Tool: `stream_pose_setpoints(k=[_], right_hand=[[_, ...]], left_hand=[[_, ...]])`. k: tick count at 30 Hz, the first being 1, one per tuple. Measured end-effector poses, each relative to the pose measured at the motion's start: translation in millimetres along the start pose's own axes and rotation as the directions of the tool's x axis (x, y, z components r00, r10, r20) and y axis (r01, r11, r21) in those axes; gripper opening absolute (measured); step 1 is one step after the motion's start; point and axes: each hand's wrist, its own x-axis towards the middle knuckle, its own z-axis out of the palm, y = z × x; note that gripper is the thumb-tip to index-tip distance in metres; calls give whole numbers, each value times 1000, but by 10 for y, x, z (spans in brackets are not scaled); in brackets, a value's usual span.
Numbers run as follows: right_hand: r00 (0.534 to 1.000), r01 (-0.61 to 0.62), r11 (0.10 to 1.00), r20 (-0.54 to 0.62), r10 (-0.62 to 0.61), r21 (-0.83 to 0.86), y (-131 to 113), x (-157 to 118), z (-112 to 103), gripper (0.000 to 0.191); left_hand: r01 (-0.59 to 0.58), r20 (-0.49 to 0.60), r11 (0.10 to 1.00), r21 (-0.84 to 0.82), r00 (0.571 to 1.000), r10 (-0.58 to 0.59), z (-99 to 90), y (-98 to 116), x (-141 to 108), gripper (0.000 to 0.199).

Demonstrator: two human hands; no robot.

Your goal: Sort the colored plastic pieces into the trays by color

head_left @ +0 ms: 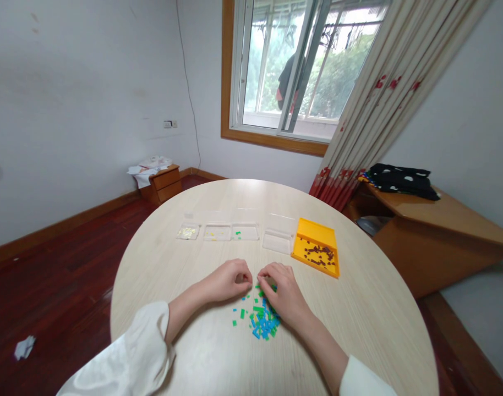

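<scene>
My left hand [230,279] is above the middle of the table, its fingers curled and thumb drawn in to the fingertips. Close beside it, my right hand [283,289] is bent in a pinch at the upper edge of a pile of small green and blue toy bricks [266,320]. Anything between the fingers of either hand is too small or hidden to make out. A few loose green bricks [242,313] are scattered left of the pile, below my left hand. Part of the pile is covered by my right hand.
Along the far side of the round table [164,286] stand several open clear boxes, one with green bricks [245,232], one with yellow bits [217,233], another with pale pieces [188,231]. An open yellow case [317,230] with dark brown bricks sits at the right.
</scene>
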Motion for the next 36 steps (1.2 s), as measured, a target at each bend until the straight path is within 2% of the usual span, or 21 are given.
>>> stream_pose_setpoints(k=[2, 4, 7, 11, 14, 19, 23, 30, 33, 36], right_hand=[[1000, 1, 1000, -9, 0, 25, -14, 1, -5, 11], [1000, 9, 999, -23, -8, 48, -24, 1, -6, 11], [999, 26, 998, -43, -24, 65, -26, 0, 1, 11], [997, 47, 996, -60, -42, 73, -20, 0, 12, 12], [995, 74, 994, -70, -68, 80, -22, -4, 15, 13], [989, 122, 989, -90, -114, 80, -21, -11, 28, 13], [980, 167, 983, -123, -157, 74, -6, -8, 34, 13], [976, 176, 980, -141, -163, 89, -31, -7, 24, 11], [980, 163, 982, -133, -150, 92, -29, -7, 8, 10], [992, 109, 992, -73, -104, 71, 11, -5, -20, 6]], left_hand=[[35, -99, 996, -81, 994, -43, -3, -44, 22, 8], [97, -143, 965, -242, 981, -135, 2, -81, 43, 6], [208, -80, 828, -521, 954, -290, 14, -106, 69, 15], [262, 18, 685, -680, 940, -341, 25, -74, 76, 28], [289, 83, 633, -718, 939, -335, 29, -32, 65, 33], [322, 177, 605, -728, 941, -288, 36, 17, 48, 36], [323, 201, 581, -747, 943, -267, 31, 23, 49, 39], [354, 258, 538, -765, 934, -247, 10, 10, 51, 38], [341, 240, 559, -756, 939, -247, -6, 22, 45, 35], [301, 139, 616, -728, 944, -298, -60, -16, 58, 29]])
